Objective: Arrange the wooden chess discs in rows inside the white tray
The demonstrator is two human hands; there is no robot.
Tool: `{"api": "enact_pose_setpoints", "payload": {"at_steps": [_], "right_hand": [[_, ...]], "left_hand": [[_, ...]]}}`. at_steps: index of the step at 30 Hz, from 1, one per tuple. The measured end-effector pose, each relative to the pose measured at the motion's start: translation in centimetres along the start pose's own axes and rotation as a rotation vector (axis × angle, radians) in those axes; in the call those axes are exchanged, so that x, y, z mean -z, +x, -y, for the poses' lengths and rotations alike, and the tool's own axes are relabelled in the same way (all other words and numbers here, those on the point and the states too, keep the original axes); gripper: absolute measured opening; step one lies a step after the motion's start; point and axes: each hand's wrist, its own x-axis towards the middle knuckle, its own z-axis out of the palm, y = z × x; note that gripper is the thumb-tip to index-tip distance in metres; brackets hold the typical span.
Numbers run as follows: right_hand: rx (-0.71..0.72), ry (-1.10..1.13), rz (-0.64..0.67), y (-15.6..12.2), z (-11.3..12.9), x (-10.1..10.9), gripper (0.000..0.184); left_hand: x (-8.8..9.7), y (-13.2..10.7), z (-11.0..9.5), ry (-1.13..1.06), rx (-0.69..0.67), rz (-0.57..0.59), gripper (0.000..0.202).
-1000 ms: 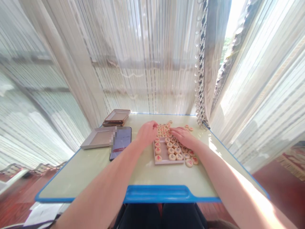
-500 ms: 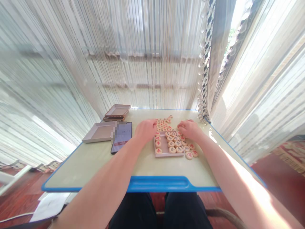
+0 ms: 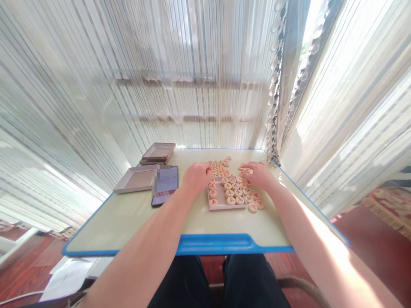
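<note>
Several round xiangqi pieces (image 3: 230,193) with red or dark characters stand in a shallow open box (image 3: 220,208), in a column on its left and two columns on its right. My left hand (image 3: 198,175) is curled at the box's far left corner, fingers bent inward; whatever they hold is hidden. Over loose pieces (image 3: 243,166) right of the box, my right hand (image 3: 259,174) reaches with its fingers spread, touching or just above them. More loose pieces (image 3: 220,168) lie behind the box and along its right side (image 3: 253,207).
Left of the hands lie a phone (image 3: 167,188) and an empty shallow lid (image 3: 133,179). Behind them is a stack of box parts (image 3: 159,151). The table (image 3: 105,226) has a blue rim with a raised front ledge (image 3: 215,244). String curtains (image 3: 205,64) hang beyond.
My right hand's fingers have spread, uncovering loose pieces under and beside them. My left hand stays curled in nearly the same place. The whole view has shifted slightly.
</note>
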Motion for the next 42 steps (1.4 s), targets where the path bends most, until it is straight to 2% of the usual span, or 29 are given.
{"api": "enact_pose_setpoints", "payload": {"at_steps": [9, 17, 21, 27, 32, 38, 42], "right_hand": [[-0.081, 0.030, 0.022, 0.4, -0.9, -1.1, 0.021], [-0.027, 0.218, -0.071, -0.3, 1.0, 0.3, 0.020], [0.021, 0.161, -0.010, -0.6, 1.7, 0.3, 0.020], [-0.156, 0.144, 0.120, -0.5, 0.7, 0.9, 0.024], [-0.172, 0.074, 0.228, -0.8, 0.4, 2.1, 0.024], [-0.167, 0.086, 0.191, -0.7, 0.8, 1.2, 0.024], [-0.102, 0.106, 0.161, -0.4, 0.7, 0.4, 0.026]], "left_hand": [[0.2, 0.1, -0.3, 0.036, -0.004, -0.030, 0.028], [0.3, 0.0, -0.3, 0.040, -0.010, -0.019, 0.027], [0.4, 0.0, -0.3, 0.036, -0.026, -0.020, 0.027], [0.3, 0.0, -0.3, 0.041, -0.034, -0.036, 0.027], [0.2, 0.0, -0.5, 0.048, -0.028, -0.018, 0.028], [0.2, -0.1, -0.5, 0.021, -0.038, -0.022, 0.027], [0.4, -0.2, -0.6, 0.017, -0.041, -0.028, 0.027]]}}
